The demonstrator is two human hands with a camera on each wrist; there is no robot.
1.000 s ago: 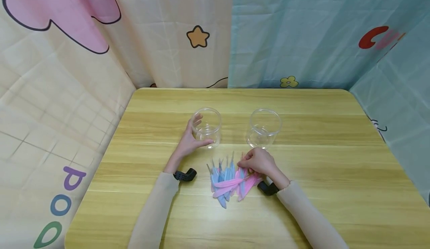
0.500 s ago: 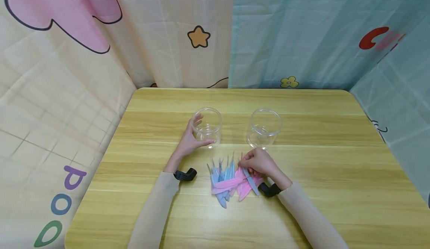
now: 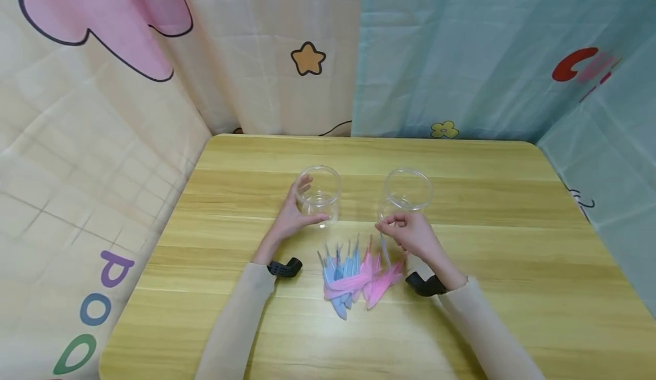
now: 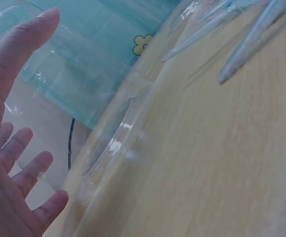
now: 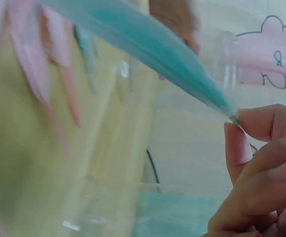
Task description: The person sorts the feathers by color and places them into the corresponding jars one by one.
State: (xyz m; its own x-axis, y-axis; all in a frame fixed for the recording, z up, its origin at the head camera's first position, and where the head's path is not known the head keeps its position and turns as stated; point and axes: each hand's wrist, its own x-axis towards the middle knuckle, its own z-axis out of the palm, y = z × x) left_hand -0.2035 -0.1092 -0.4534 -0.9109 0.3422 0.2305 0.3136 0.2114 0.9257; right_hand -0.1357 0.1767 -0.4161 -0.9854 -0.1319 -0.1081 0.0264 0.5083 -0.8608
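In the head view my left hand holds a clear round container standing on the table, thumb at the near side and fingers behind it. The left wrist view shows that thumb and the fingers spread along the clear wall. My right hand pinches a blue feather by its quill tip between thumb and forefinger. The vane hangs down over the feather pile. Below lie several blue feathers and several pink feathers, quills pointing away from me. Behind the right hand stands a second clear container, partly hidden by it.
Everything rests on a wood-grain table. Patterned curtains hang along its back and sides. A black wrist camera sits on the right wrist, near the pile's right edge, and another camera on the left.
My right hand has drawn the blue feather out of the pile and lifted it away from me, toward the right container. The left hand has kept its place at the left container.
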